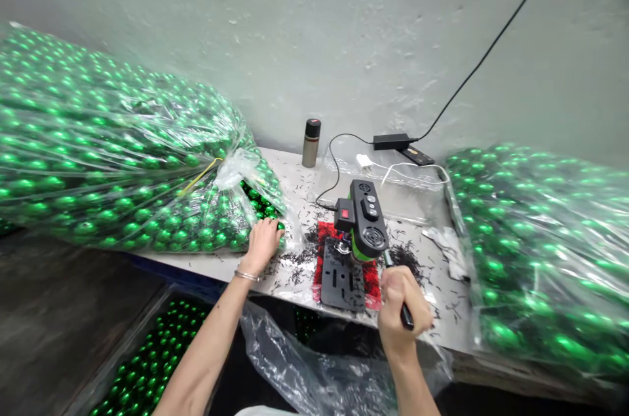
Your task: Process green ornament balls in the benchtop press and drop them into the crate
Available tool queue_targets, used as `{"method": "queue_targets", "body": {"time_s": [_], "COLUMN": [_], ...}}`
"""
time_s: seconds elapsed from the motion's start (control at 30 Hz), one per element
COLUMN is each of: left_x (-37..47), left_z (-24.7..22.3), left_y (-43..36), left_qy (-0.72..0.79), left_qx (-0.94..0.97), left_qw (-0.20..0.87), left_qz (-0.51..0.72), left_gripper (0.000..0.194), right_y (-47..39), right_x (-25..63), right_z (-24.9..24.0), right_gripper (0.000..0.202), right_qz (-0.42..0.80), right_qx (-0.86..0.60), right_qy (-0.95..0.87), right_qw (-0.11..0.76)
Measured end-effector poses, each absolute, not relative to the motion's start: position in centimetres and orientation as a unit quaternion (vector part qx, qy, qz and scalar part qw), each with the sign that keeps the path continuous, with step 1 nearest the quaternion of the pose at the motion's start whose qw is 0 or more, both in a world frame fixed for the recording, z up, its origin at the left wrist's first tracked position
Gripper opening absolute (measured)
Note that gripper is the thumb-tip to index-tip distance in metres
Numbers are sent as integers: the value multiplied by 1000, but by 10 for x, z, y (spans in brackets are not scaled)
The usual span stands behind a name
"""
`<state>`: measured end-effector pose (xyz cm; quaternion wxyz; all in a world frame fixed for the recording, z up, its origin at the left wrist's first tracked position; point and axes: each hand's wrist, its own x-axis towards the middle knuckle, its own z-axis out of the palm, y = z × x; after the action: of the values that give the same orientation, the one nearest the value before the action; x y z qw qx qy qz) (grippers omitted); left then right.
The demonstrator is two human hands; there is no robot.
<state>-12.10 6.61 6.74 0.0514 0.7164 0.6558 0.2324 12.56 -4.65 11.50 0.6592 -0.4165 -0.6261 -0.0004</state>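
Note:
My left hand (264, 244) is at the torn opening of the large clear bag on the left, its fingers curled on a shiny green ball (280, 226). My right hand (403, 301) is wrapped round the black lever handle (407, 318) of a small bench machine (369, 216). This machine has a black top with round vents, a green body and a red switch. Under its head lies a black slotted base plate (343, 280) on a red mat (374, 282). What sits beneath the head is mostly hidden.
Clear bags of green balls, one (98, 141) at left and another (545, 252) at right, flank the white table. Small black scraps (400, 259) litter it. A bottle (311, 144), power adapter (392, 142) and white glove (449, 252) lie about. Below is an open bag of balls (152, 354).

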Motion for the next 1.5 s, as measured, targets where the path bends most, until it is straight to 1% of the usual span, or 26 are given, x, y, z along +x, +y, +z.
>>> {"method": "queue_targets", "body": {"time_s": [0.07,0.1,0.27,0.33,0.43,0.53,0.6,0.67,0.73,0.83,0.93,1.1,1.17,1.3,1.5], "left_x": [-125,-125,-123,-124,-126,-122,-116,-107,-97,-82,-68,-51,-46,-38,-27], "left_z": [71,71,67,67,65,62,59,55,51,44,40,36,35,31,27], "left_y": [82,87,91,87,73,51,34,18,6,-5,-10,-15,-15,-13,-4], "left_qy": [666,663,648,635,595,537,486,425,372,323,314,343,363,415,461], "left_qx": [728,732,742,739,688,575,476,373,287,222,212,240,253,325,409], "left_qw": [61,68,87,127,269,433,537,633,707,763,775,761,740,666,606], "left_qz": [153,137,146,186,317,441,499,528,529,513,505,496,506,528,503], "left_gripper": [17,16,24,30,39,50,53,51,45,38,33,36,38,50,55], "right_y": [-46,-46,-46,-46,-47,-47,-47,-46,-46,-46,-47,-47,-48,-49,-51], "right_x": [126,126,128,128,128,127,127,127,127,127,127,126,126,126,126], "right_z": [113,112,108,107,107,106,105,104,104,103,103,104,104,106,107], "right_gripper": [25,25,26,26,26,26,26,27,29,30,32,32,31,28,26], "right_qz": [-3,-5,-14,-15,-15,-14,-13,-12,-10,-12,-12,-8,-8,-1,-5], "right_qx": [-410,-408,-407,-413,-410,-408,-412,-416,-416,-413,-408,-416,-419,-426,-426], "right_qy": [-629,-631,-631,-631,-635,-634,-629,-623,-621,-627,-630,-632,-634,-638,-650], "right_qw": [660,660,660,657,654,657,659,662,664,660,661,654,650,641,630]}}
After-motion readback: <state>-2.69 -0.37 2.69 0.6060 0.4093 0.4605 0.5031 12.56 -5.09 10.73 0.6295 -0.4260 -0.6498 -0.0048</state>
